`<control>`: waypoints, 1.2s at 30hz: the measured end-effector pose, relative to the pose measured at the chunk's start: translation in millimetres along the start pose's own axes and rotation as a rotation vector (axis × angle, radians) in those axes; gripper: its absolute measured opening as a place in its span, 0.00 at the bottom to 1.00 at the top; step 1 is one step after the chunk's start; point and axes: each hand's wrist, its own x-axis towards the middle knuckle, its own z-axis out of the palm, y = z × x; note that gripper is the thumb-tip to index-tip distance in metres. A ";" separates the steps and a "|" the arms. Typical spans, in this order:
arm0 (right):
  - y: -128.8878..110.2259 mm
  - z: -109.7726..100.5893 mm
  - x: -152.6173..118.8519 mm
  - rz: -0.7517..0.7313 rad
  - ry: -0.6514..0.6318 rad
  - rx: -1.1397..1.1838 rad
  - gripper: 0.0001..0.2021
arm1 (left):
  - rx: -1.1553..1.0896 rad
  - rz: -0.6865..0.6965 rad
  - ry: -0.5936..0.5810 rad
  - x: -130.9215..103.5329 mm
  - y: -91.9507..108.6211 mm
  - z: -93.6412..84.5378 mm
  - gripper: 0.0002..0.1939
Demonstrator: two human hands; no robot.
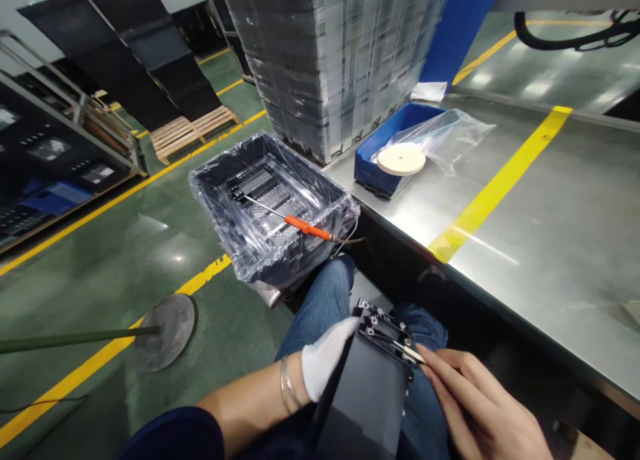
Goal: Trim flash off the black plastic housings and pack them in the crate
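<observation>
Dark-grey housing (367,393), head view: I locate it over the lap, open end forward. My gloved left hand (326,359) bears on its left side; the fingers are largely hidden, so I cannot tell their spread. My bare right hand (483,400) has thumb and fingers pinched narrow on a slim pale-ended tool (413,355), which meets the open end.

Surroundings: the metal table (540,227) bounds the right side, its edge near the right hand. It carries a blue bin (373,175), with a cream disc (401,159) and clear bag (445,137) on top. Ahead, an orange-handled tool (307,227) lies across the plastic-lined crate (280,267). Wrapped stack (345,67): blocks the view beyond.
</observation>
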 end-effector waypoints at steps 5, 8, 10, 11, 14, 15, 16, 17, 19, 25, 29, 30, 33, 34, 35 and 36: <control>-0.8 0.6 -0.1 0.005 0.003 0.033 0.13 | 0.046 -0.054 0.028 0.2 1.2 2.2 0.27; -0.3 -1.5 -0.1 0.007 0.005 0.007 0.13 | 0.058 0.000 -0.010 -1.9 0.9 4.2 0.25; 0.0 -2.2 0.1 0.012 0.013 0.002 0.13 | 0.066 0.020 -0.039 -3.0 0.3 4.5 0.24; -0.1 -2.2 0.2 0.010 0.006 0.011 0.13 | 0.066 0.014 -0.045 -3.2 0.1 4.4 0.24; -0.7 -0.6 -0.2 0.016 0.027 0.020 0.13 | 0.071 -0.010 -0.040 -3.2 0.3 4.1 0.24; -0.7 0.1 -0.8 0.024 0.041 0.006 0.13 | 0.079 -0.011 -0.038 -3.4 0.6 4.1 0.25; -0.4 0.7 -1.7 0.025 0.058 -0.010 0.13 | 0.091 -0.008 -0.035 -3.8 0.9 4.2 0.25; 0.2 1.1 -2.8 0.018 0.073 -0.019 0.13 | 0.101 -0.003 -0.029 -4.3 1.2 4.5 0.26; 2.2 1.1 -5.0 -0.024 0.077 -0.007 0.12 | 0.115 0.003 -0.015 -5.8 1.6 5.5 0.27; 4.7 2.5 -6.6 0.004 0.037 0.112 0.11 | 0.069 -0.046 -0.032 -3.6 0.5 2.5 0.25; 3.7 5.6 -4.0 0.100 0.058 0.165 0.11 | 0.057 -0.042 -0.048 0.1 -1.1 -3.6 0.26; 4.2 5.5 -3.3 0.095 0.050 0.190 0.11 | 0.044 -0.034 -0.045 0.4 -1.3 -4.7 0.25; 5.7 5.1 -2.2 0.046 0.008 0.231 0.10 | 0.028 -0.027 -0.041 0.7 -1.1 -6.7 0.25; 5.6 5.8 -2.4 0.037 0.005 0.213 0.10 | 0.035 -0.030 -0.050 0.8 -0.9 -7.1 0.26; 5.0 7.1 -3.0 0.037 0.018 0.180 0.10 | 0.044 -0.029 -0.064 0.9 -0.7 -7.2 0.27; 4.0 9.0 -4.0 0.049 0.045 0.136 0.10 | 0.053 -0.026 -0.081 0.9 -0.5 -7.0 0.28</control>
